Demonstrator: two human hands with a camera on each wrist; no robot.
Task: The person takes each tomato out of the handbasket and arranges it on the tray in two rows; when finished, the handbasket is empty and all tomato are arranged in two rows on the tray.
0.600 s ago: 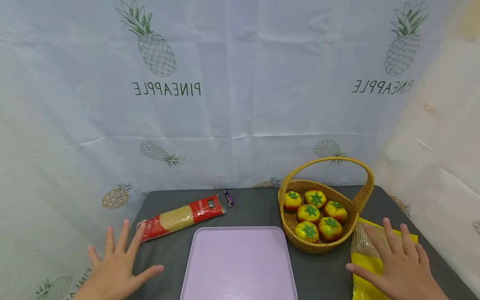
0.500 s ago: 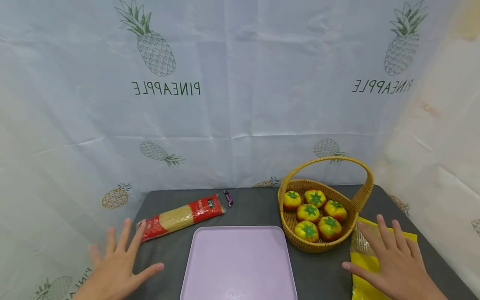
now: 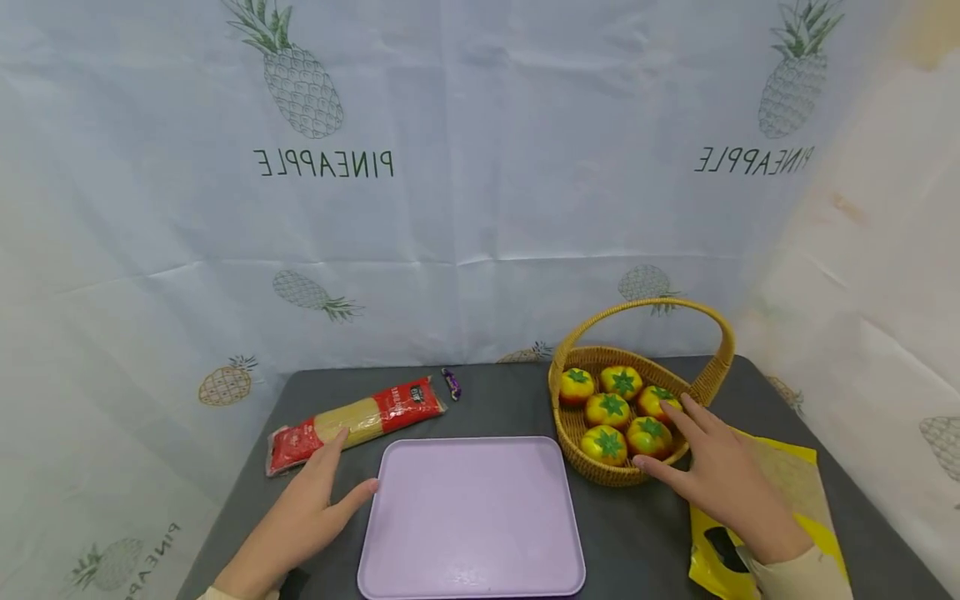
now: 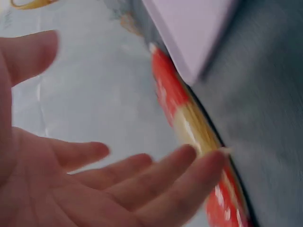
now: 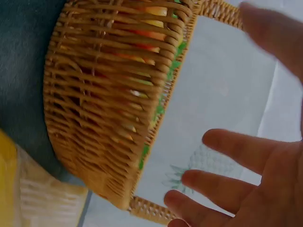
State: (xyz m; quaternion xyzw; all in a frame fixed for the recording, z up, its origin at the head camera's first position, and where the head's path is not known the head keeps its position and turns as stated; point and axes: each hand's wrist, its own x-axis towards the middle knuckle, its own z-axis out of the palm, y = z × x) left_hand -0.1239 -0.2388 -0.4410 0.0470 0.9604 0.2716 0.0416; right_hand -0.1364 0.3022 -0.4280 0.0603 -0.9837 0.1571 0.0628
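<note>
My right hand (image 3: 723, 475) hovers at the near right rim of a wicker basket (image 3: 592, 471), its fingers spread and holding nothing. Several yellow-and-red persimmons (image 3: 603, 445) with green leaf tops lie inside the basket. On the other side, my left hand (image 3: 307, 508) is open between a red-and-tan packet of noodles (image 3: 352, 421) and a lilac tray (image 3: 472, 517). Its fingertips overlap the noodle packet (image 4: 189, 127) in both views, with nothing in the palm. In the right wrist view the basket's woven side (image 5: 104, 104) stands beyond the spread fingers.
A yellow bag with a see-through panel (image 3: 795, 475) lies under my right forearm at the right. A small purple-wrapped candy (image 3: 452, 383) lies near the back edge of the dark grey table (image 3: 510, 400). A pineapple-print cloth (image 3: 480, 208) hangs behind.
My right hand has moved left and forward from over the yellow bag to the basket's rim. My left hand has moved right, toward the tray. The head view has tilted down slightly.
</note>
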